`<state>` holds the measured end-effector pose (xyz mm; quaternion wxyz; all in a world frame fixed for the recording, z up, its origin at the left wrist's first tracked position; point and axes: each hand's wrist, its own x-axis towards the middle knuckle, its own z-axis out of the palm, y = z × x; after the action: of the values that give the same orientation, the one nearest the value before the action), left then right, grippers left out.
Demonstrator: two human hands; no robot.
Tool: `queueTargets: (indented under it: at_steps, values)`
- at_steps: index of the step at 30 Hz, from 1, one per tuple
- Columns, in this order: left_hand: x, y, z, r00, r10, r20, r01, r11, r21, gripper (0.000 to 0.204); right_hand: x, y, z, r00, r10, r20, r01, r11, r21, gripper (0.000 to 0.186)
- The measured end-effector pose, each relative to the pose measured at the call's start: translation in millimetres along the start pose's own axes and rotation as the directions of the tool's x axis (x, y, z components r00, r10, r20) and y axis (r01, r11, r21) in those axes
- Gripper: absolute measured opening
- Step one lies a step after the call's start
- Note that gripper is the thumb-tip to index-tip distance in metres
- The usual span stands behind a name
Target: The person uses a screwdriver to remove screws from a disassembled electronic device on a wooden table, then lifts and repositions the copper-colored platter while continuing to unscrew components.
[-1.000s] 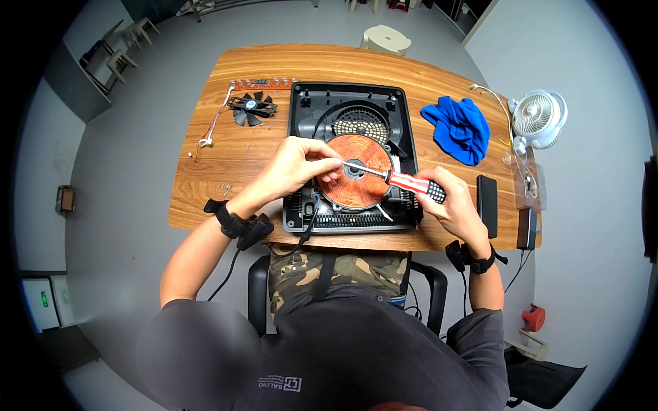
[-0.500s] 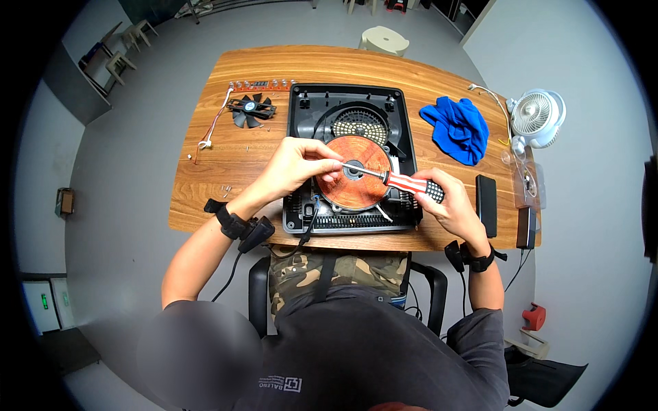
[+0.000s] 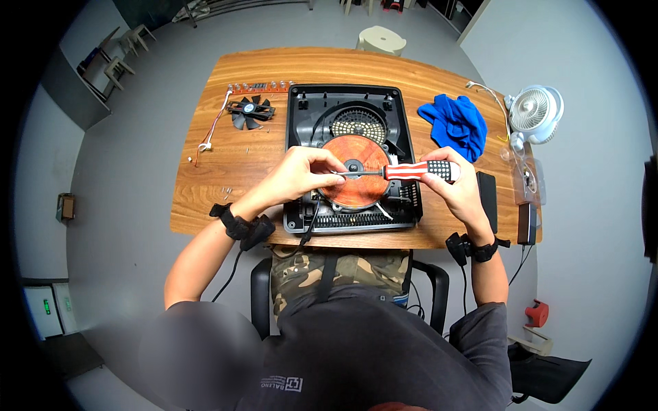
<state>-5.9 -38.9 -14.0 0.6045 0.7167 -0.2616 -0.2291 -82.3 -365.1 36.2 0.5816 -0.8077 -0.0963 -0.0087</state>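
My right hand (image 3: 458, 188) is closed round the handle of a screwdriver (image 3: 415, 170), which has red and white stripes and a dark dotted end. The shaft lies nearly level above a round copper coil (image 3: 360, 195). At its tip, the thumb and fingers of my left hand (image 3: 305, 175) are pinched together around the metal; whether a small screw is there too, I cannot tell. Under both hands is the open black housing (image 3: 299, 109) of an induction cooker, with the coil in its middle and a round vent grille (image 3: 358, 127) behind it.
Left of the housing lie a black fan (image 3: 250, 111), a small circuit board (image 3: 257, 87) with wires, and several loose screws (image 3: 227, 190). A blue cloth (image 3: 456, 127), a black box (image 3: 486, 198), a white desk fan (image 3: 533, 113) and a clear tray (image 3: 538, 181) sit at the right.
The screwdriver has turned from a slant to nearly level as my right hand moved up and to the right. My left hand has dropped slightly and still pinches at the tip.
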Motion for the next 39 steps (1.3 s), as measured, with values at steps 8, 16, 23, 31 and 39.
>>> queueTargets:
  at_steps: [8, 16, 23, 31, 39]
  values:
    - [-4.6, -9.4, -0.9, 0.999, -0.043, -0.013, 0.043, 0.999, 0.009, 0.022, 0.0, 1.8, 5.2, 1.000, 0.013, -0.004, -0.013, 1.000, -0.011, 0.029]
    - [-4.7, -7.0, 0.2, 0.997, -0.070, -0.035, 0.071, 0.997, 0.027, 0.020, -0.8, 3.6, 4.1, 1.000, 0.018, -0.005, -0.019, 0.999, -0.044, 0.029]
    - [-2.8, -11.7, -1.0, 0.997, 0.057, -0.056, -0.044, 0.978, 0.204, 0.017, -2.6, 4.2, 5.6, 1.000, -0.011, 0.001, 0.011, 0.998, -0.056, 0.028]
    - [-4.0, 2.3, 3.6, 0.996, 0.019, -0.090, 0.010, 0.951, 0.310, 0.016, -5.6, 6.9, 7.6, 1.000, -0.014, -0.005, 0.014, 0.998, -0.067, 0.030]
    - [-3.5, 4.7, 6.6, 0.990, 0.043, -0.134, 0.007, 0.936, 0.351, 0.017, -8.6, 6.1, 7.6, 0.999, -0.048, 0.001, 0.048, 0.992, -0.114, 0.032]
